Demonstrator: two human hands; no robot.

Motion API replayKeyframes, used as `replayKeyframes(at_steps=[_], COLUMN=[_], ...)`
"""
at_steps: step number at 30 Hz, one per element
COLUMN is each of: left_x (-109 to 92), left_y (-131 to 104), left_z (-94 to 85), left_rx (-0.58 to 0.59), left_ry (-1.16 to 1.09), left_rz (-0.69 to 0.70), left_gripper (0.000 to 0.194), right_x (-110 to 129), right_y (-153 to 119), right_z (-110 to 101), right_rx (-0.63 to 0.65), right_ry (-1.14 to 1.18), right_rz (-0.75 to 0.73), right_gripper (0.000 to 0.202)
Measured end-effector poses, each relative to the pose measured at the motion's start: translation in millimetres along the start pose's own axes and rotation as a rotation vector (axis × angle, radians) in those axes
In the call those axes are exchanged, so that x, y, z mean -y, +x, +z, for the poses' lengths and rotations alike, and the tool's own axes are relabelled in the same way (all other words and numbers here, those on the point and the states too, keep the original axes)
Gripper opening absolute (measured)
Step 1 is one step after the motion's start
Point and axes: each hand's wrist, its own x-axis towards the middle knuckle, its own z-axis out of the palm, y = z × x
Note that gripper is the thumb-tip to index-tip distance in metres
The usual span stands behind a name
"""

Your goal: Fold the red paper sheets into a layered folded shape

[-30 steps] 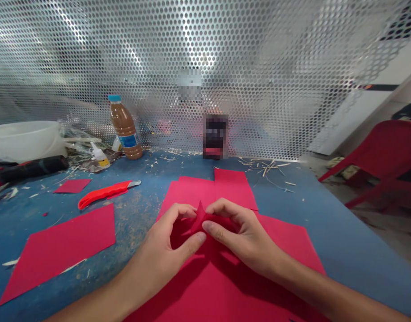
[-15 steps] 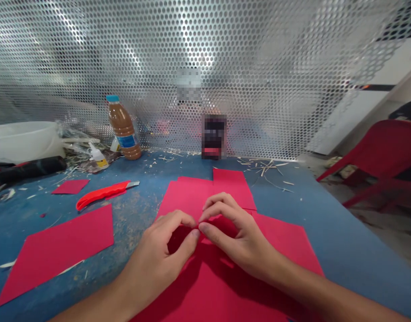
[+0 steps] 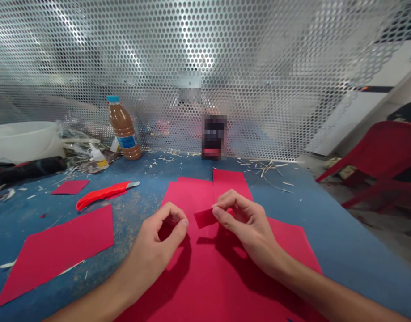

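My right hand [image 3: 247,223] pinches a small strip of red paper [image 3: 204,218] between thumb and fingertips. The strip is held above the large red sheet [image 3: 205,281] and casts a shadow on it. My left hand [image 3: 163,235] hovers over the same sheet, left of the strip and apart from it. Its thumb tip rests close against the curled index finger, and nothing shows between them. Beyond my hands lie more red paper pieces: a flap-like piece [image 3: 230,182] at the back and a part [image 3: 292,239] spreading to the right.
On the blue table [image 3: 353,250] lie a red-handled utility knife [image 3: 103,195], a red sheet [image 3: 59,250] and a small red piece [image 3: 70,187] at left. A brown bottle [image 3: 123,125], glue bottle [image 3: 98,157] and white tub [image 3: 27,141] stand behind. Perforated metal [image 3: 275,67] closes the back.
My hands, with fingertips together half a second ago, have moved apart. The left hand has drawn away to the left; the right has shifted right, with the red paper strip now visible in it.
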Motion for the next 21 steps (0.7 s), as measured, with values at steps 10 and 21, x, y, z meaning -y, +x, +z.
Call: replayKeyframes(at_steps=[10, 21], left_x=[-1.0, 1.1], left_y=[-8.3, -9.7], left_z=[2.3, 1.5], left_rx=[0.017, -0.174], left_ry=[0.098, 0.127], left_rz=[0.163, 0.159], left_gripper=[0.013, 0.01], right_x=[0.8, -5.4], right_y=[-0.1, -3.3], right_z=[3.5, 9.6], right_rx=[0.215, 0.045], right_ry=[-0.008, -0.194], right_rz=[0.05, -0.245], right_gripper=[0.018, 0.028])
